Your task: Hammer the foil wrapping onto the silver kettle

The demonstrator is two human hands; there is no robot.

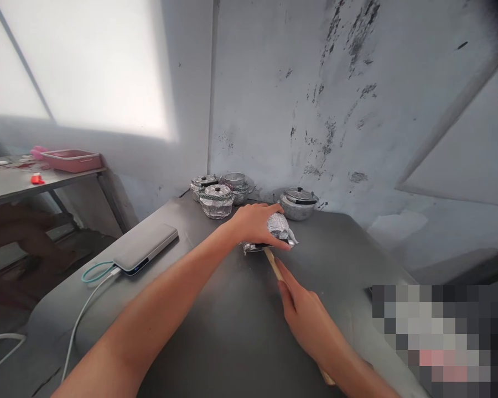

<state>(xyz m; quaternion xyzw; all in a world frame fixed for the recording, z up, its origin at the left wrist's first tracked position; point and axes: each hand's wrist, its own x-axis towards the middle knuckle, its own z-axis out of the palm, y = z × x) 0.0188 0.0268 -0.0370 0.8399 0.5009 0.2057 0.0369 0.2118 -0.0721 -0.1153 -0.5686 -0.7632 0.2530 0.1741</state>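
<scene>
My left hand (pixel 255 224) grips a small foil-wrapped pot (pixel 278 226) from above, thumb and fingers spread around its sides. The pot looks tipped over, with a dark strip along its lower edge, and the hand covers much of it. In my right hand (pixel 302 309) is a wooden stick (pixel 271 261), the fingers closed around its middle. Its upper end meets the pot's lower edge, where I cannot make out its tip. The stick's lower end shows below my wrist.
Behind stand a foil-wrapped lidded pot (pixel 216 203), two more pots close by, and a lidded metal pot (pixel 299 203) to the right. A power bank (pixel 149 249) with a white cable lies on the left. Another table (pixel 58 182) holds a pink basin (pixel 77 160); a person's legs show beneath.
</scene>
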